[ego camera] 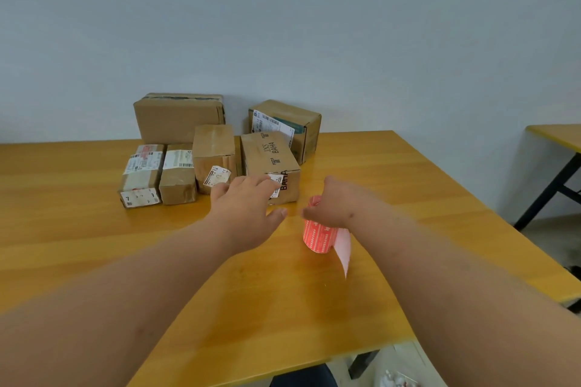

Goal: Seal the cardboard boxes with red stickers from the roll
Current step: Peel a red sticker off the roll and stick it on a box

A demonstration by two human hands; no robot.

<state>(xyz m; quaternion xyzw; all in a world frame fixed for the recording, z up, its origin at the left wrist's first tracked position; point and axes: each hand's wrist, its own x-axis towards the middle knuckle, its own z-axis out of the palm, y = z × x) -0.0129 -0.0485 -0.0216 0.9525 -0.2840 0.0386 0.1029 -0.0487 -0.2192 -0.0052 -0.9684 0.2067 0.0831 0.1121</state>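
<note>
A roll of red stickers (317,234) is held above a yellow wooden table (94,229), right of centre, with a loose pale strip (343,247) hanging from its lower right side. The right hand (333,204) grips the roll from above, fingers curled round its top. The left hand (248,201) reaches forward beside it, fingers relaxed and spread, holding nothing, its fingertips near a box printed BAHA (272,163). Six cardboard boxes cluster at the far side of the table: the BAHA box, a taped box (215,155) to its left, two small labelled boxes (141,174) (177,173) further left, a large box (179,118) against the wall, and a box with a shipping label (287,127) behind.
</note>
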